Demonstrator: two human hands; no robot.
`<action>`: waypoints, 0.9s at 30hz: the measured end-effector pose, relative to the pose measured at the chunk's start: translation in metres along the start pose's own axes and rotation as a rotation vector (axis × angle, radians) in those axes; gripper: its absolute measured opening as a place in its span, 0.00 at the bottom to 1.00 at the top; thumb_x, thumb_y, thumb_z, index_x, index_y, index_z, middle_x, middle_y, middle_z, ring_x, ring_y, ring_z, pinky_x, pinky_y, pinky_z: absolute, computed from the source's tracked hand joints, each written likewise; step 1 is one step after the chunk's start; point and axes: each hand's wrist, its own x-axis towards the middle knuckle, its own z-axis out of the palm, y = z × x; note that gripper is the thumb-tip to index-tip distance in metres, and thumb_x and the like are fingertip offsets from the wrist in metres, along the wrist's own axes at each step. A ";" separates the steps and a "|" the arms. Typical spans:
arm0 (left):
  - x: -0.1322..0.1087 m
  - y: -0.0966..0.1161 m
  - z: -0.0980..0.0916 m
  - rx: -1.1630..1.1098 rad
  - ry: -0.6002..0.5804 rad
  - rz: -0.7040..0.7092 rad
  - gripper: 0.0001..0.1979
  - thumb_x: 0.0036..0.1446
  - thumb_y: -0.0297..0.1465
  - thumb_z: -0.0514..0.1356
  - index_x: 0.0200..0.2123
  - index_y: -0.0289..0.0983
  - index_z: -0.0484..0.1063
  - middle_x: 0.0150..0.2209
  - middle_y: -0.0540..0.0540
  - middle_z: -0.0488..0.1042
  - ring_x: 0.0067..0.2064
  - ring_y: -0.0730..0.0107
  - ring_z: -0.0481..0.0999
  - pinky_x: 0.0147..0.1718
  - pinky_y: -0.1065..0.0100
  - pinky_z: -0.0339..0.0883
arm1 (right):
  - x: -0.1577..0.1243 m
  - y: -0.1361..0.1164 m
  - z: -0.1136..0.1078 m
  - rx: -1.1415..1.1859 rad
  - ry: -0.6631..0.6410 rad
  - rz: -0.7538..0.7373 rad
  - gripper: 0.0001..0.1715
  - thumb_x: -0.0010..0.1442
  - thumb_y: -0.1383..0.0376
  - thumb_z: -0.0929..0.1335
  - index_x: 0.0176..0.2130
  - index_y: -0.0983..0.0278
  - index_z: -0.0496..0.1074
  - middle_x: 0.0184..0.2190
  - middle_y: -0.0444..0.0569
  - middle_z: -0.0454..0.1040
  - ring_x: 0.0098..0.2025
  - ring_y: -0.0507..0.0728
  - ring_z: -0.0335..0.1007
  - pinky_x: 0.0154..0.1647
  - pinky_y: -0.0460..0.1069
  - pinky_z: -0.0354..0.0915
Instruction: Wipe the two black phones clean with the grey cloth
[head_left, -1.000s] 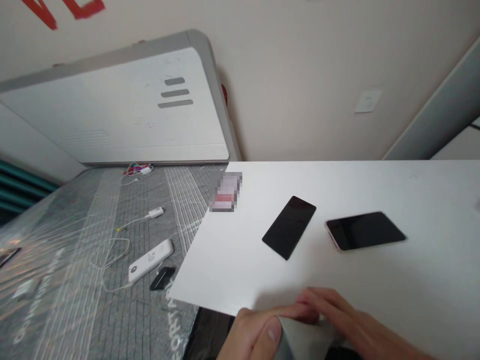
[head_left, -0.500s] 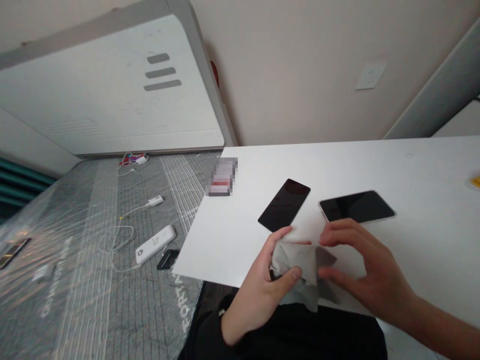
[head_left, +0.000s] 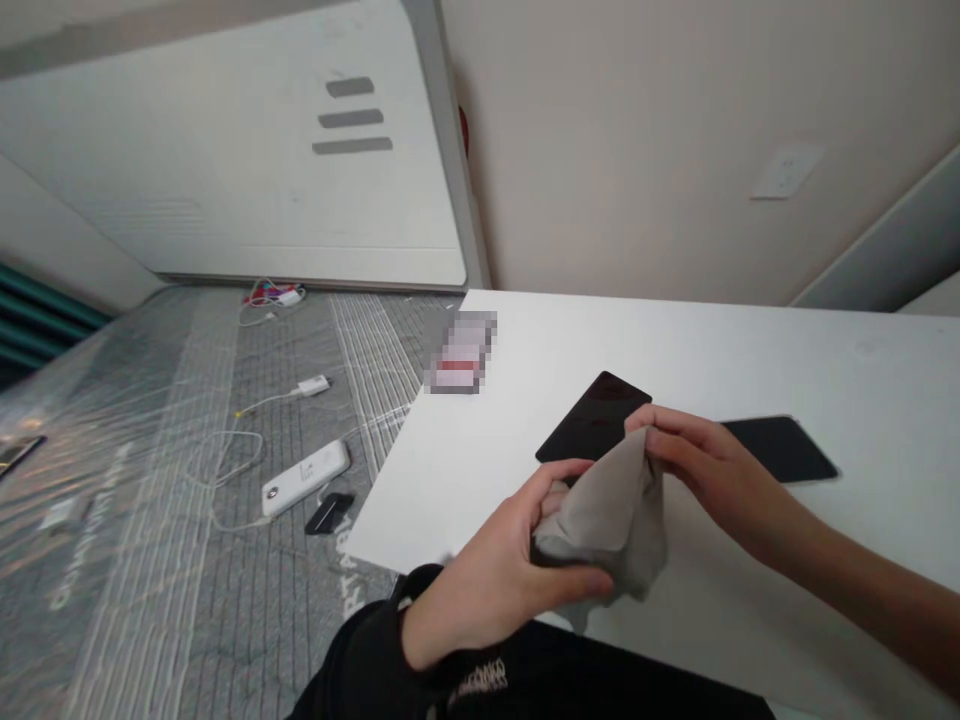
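A crumpled light grey cloth [head_left: 611, 510] is held over the near side of the white table. My left hand [head_left: 517, 560] is closed around its left part, thumb along the lower edge and fingers partly hidden behind the folds. My right hand [head_left: 705, 470] pinches the cloth's upper corner between thumb and fingers. I cannot tell whether something is wrapped inside. Just beyond the cloth lies a dark phone [head_left: 596, 418], partly covered by my right fingertips. A second dark phone [head_left: 784, 447] lies to the right, partly behind my right hand.
A blurred-out pinkish item [head_left: 463, 355] sits at the white table's [head_left: 420, 480] left edge. On the plastic-covered mattress [head_left: 165, 580] are a white power bank [head_left: 306, 478], a small black object [head_left: 330, 513], a cable with a white plug [head_left: 313, 385] and another phone [head_left: 19, 455].
My right hand, apart from the cloth before, now pinches its corner and has lifted it. The cloth hangs more upright. The whole view has shifted slightly.
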 end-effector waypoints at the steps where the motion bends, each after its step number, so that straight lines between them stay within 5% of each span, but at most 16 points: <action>1: 0.005 0.006 -0.004 0.040 0.010 0.015 0.39 0.55 0.30 0.76 0.67 0.46 0.66 0.52 0.49 0.81 0.52 0.62 0.78 0.50 0.65 0.67 | 0.009 -0.003 0.000 -0.019 -0.008 -0.019 0.12 0.68 0.56 0.67 0.35 0.58 0.73 0.27 0.41 0.69 0.30 0.54 0.66 0.32 0.49 0.64; 5: 0.034 0.025 -0.024 0.291 0.152 0.130 0.11 0.68 0.41 0.66 0.47 0.40 0.76 0.35 0.53 0.76 0.36 0.69 0.71 0.36 0.69 0.61 | 0.046 -0.016 0.000 -0.101 -0.056 -0.105 0.14 0.69 0.57 0.66 0.33 0.59 0.72 0.27 0.42 0.69 0.31 0.54 0.67 0.32 0.50 0.63; 7: 0.050 0.033 -0.037 0.370 0.223 0.192 0.23 0.73 0.49 0.59 0.32 0.38 0.72 0.28 0.53 0.70 0.32 0.70 0.65 0.32 0.68 0.58 | 0.064 -0.023 -0.002 -0.151 -0.069 -0.170 0.15 0.71 0.55 0.66 0.35 0.59 0.74 0.29 0.42 0.73 0.31 0.55 0.69 0.32 0.50 0.64; 10: 0.067 0.048 -0.055 0.453 0.338 0.290 0.32 0.76 0.55 0.48 0.26 0.39 0.66 0.26 0.51 0.67 0.31 0.68 0.64 0.33 0.66 0.58 | 0.087 -0.041 -0.011 -0.238 -0.042 -0.318 0.14 0.73 0.54 0.66 0.42 0.58 0.77 0.34 0.44 0.79 0.36 0.57 0.74 0.36 0.52 0.67; 14: 0.069 0.065 -0.063 0.550 0.363 0.425 0.35 0.78 0.54 0.42 0.36 0.37 0.78 0.36 0.45 0.79 0.41 0.61 0.76 0.43 0.63 0.68 | 0.087 -0.056 -0.032 -0.345 0.036 -0.558 0.08 0.73 0.60 0.68 0.43 0.56 0.79 0.42 0.46 0.83 0.47 0.59 0.77 0.53 0.55 0.69; 16: 0.061 0.064 -0.059 0.693 0.231 0.530 0.32 0.78 0.54 0.45 0.53 0.38 0.80 0.50 0.41 0.82 0.52 0.57 0.80 0.55 0.59 0.71 | 0.070 -0.046 -0.043 -0.474 0.029 -0.711 0.07 0.73 0.64 0.68 0.45 0.55 0.78 0.43 0.44 0.84 0.47 0.57 0.78 0.54 0.54 0.69; 18: 0.051 0.055 -0.055 0.914 0.020 0.571 0.34 0.73 0.58 0.52 0.68 0.42 0.72 0.65 0.38 0.76 0.65 0.52 0.76 0.64 0.54 0.68 | 0.044 -0.024 -0.052 -0.639 0.016 -0.817 0.10 0.73 0.69 0.67 0.48 0.55 0.76 0.44 0.44 0.84 0.48 0.57 0.80 0.57 0.54 0.71; 20: 0.039 0.041 -0.052 1.101 -0.173 0.504 0.42 0.64 0.63 0.60 0.71 0.42 0.69 0.72 0.36 0.69 0.71 0.46 0.70 0.69 0.47 0.66 | 0.016 0.003 -0.060 -0.759 0.004 -0.803 0.15 0.71 0.73 0.65 0.51 0.55 0.74 0.46 0.46 0.84 0.50 0.58 0.81 0.62 0.57 0.71; 22: 0.031 0.028 -0.049 1.176 -0.270 0.426 0.39 0.65 0.61 0.61 0.68 0.41 0.72 0.72 0.36 0.68 0.73 0.45 0.68 0.71 0.44 0.64 | -0.007 0.026 -0.070 -0.799 -0.024 -0.717 0.20 0.67 0.74 0.65 0.53 0.54 0.74 0.49 0.47 0.84 0.53 0.60 0.81 0.68 0.62 0.68; 27: 0.046 0.009 -0.030 1.179 -0.097 0.440 0.19 0.79 0.38 0.53 0.66 0.42 0.72 0.69 0.43 0.72 0.69 0.59 0.72 0.70 0.53 0.68 | 0.006 0.053 -0.092 -0.710 -0.075 -0.481 0.29 0.60 0.75 0.65 0.56 0.52 0.75 0.53 0.48 0.82 0.58 0.65 0.78 0.72 0.70 0.64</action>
